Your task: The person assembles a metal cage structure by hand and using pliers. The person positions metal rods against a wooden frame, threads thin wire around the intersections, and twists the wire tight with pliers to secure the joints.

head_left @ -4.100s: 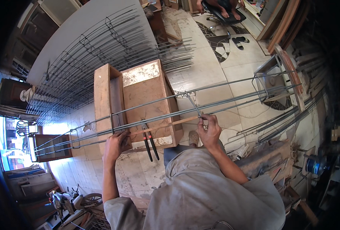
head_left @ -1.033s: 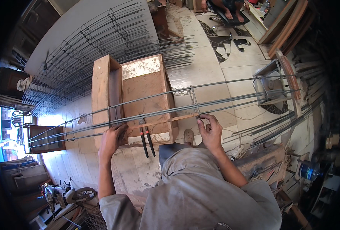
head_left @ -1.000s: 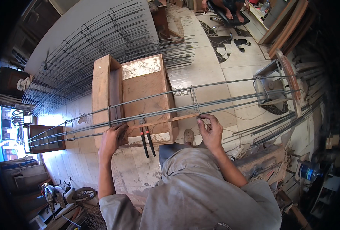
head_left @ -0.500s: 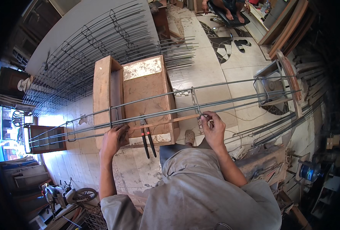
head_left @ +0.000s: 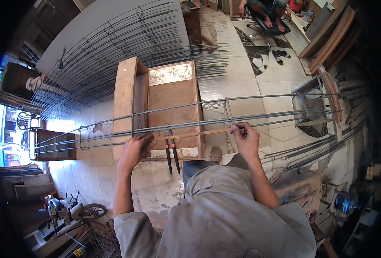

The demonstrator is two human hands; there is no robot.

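Observation:
A long steel rebar cage (head_left: 268,115) runs across in front of me, with rectangular stirrups (head_left: 228,109) spaced along its bars. Along its near side lies a thin wooden strip (head_left: 192,134). My left hand (head_left: 134,150) is closed at the strip's left end, beside a stirrup and the lower bars; its fingertips are partly hidden. At the right end, my right hand (head_left: 246,137) pinches the strip close to another stirrup. Between the hands, pliers (head_left: 173,155) with black and red handles hang by their jaws at the bars, handles pointing toward me.
Beneath the cage stands an open wooden box frame (head_left: 126,90). A wooden stand (head_left: 55,144) and a metal-legged stool (head_left: 300,103) sit under its ends. Behind lies a stack of rebar mesh (head_left: 104,56). Someone sits on a black chair (head_left: 268,21). More rods (head_left: 323,146) lie at right.
The whole view has shifted slightly, so the scene sits farther right. Both hands stay at the strip's ends; the right hand's fingers look a little more curled.

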